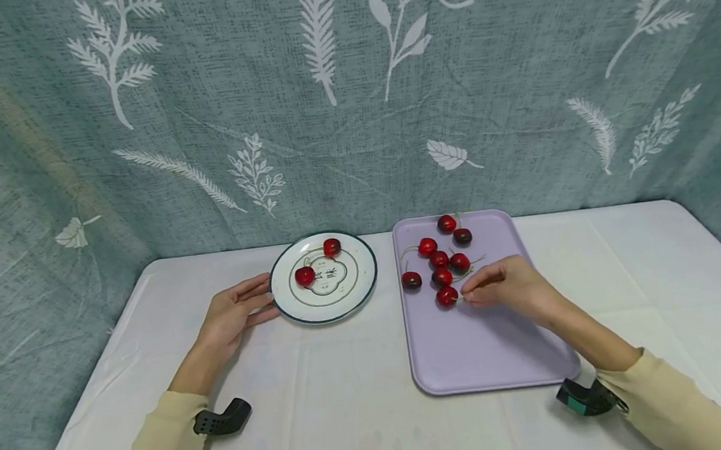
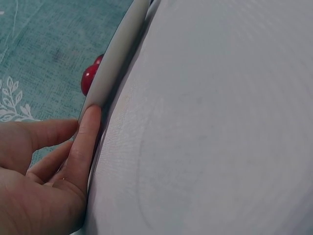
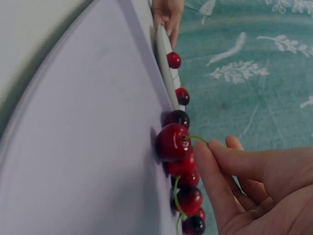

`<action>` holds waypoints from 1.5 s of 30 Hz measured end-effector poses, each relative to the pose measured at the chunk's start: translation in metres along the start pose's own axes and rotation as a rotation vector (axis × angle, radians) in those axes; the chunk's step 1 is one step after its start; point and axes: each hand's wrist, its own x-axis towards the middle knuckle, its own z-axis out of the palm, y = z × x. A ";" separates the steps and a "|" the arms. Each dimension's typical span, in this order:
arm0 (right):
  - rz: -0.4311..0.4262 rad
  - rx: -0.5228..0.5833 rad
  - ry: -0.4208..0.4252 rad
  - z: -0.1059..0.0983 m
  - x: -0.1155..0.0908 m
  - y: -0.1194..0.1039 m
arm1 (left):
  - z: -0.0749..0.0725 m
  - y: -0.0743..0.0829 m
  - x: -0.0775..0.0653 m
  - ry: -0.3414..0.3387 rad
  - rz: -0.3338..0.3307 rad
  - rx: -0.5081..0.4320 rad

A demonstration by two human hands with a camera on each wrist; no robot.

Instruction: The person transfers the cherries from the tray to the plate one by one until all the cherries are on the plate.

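My right hand is over the purple tray, its thumb and fingertip pinching the green stem of a red cherry. That cherry is the nearest to me of a loose group of several cherries; whether it touches the tray, I cannot tell. At the left, my left hand touches the rim of a white plate with extended fingers. In the left wrist view a fingertip lies against the plate's outer side. Two red cherries, one left and one farther back, lie on the plate.
A white cloth covers the table. Behind it hangs a green curtain with white leaf prints. Darker cherries lie at the tray's back and left edge. A narrow strip of cloth separates plate and tray.
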 end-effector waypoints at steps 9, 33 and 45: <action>0.019 0.016 0.014 0.011 0.002 -0.017 | -0.003 -0.002 -0.001 -0.008 0.008 -0.002; -0.099 0.287 0.067 0.074 0.032 -0.054 | -0.007 -0.004 -0.005 -0.004 0.018 0.040; -0.106 0.488 0.025 0.126 0.058 -0.065 | -0.004 -0.002 -0.004 -0.017 0.016 0.033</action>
